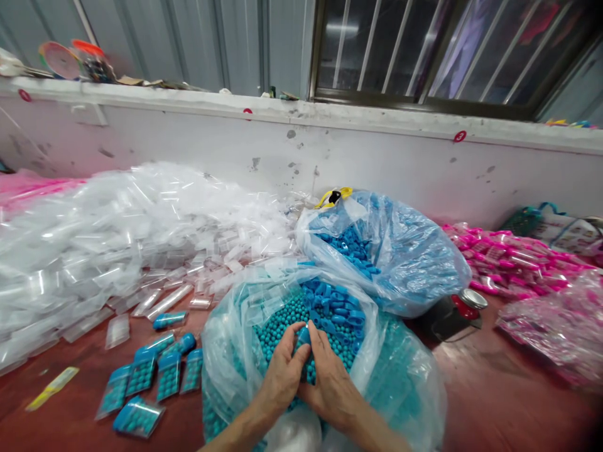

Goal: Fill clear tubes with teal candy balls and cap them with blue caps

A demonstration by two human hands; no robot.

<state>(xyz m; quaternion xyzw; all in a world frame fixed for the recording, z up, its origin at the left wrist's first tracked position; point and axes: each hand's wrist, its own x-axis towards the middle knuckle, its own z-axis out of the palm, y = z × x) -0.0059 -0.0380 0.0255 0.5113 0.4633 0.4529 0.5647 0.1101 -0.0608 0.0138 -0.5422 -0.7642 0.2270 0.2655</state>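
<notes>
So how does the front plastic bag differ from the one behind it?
The front bag holds round teal beads with blue pieces on top; the rear bag shows blue pieces but no beads at its opening.
The left hand and right hand are over the front bag's opening; neither touches the rear bag.
Both are see-through plastic, open, with blue pieces inside.

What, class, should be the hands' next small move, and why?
Perhaps press the blue cap fully down. The left hand and right hand are closed around it above the open bag of teal beads, and the bead-filled containers to the left are already capped. Whether this one is seated is hidden.
</notes>
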